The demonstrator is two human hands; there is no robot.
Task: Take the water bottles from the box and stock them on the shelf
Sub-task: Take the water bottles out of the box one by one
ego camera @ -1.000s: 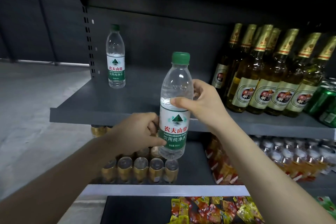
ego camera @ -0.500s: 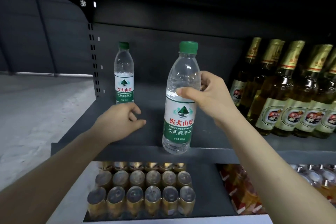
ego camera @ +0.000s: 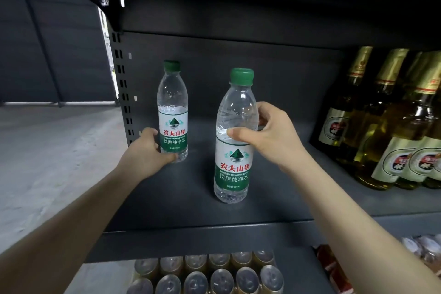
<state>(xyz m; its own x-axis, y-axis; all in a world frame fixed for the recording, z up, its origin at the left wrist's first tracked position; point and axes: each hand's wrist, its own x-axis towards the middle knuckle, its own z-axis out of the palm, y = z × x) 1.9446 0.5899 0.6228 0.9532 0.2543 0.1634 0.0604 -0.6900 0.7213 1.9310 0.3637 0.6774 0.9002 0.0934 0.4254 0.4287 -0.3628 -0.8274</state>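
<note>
- Left hand [ego camera: 149,153] curls its fingers round the base of the far water bottle [ego camera: 172,112], upright at the back left of the shelf [ego camera: 167,210].
- Right hand [ego camera: 274,136] grasps the near water bottle [ego camera: 235,148], upright mid-shelf.
- Beer bottles [ego camera: 386,126] line the right; cans [ego camera: 214,277] sit below.

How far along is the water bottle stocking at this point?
Early. Done: one water bottle stands at the back left of the shelf, with the left hand gripping its base. In hand: the right hand grips a second bottle upright near the shelf's front, not yet released. Left: letting go and any bottles in the box, which is out of view.
</note>
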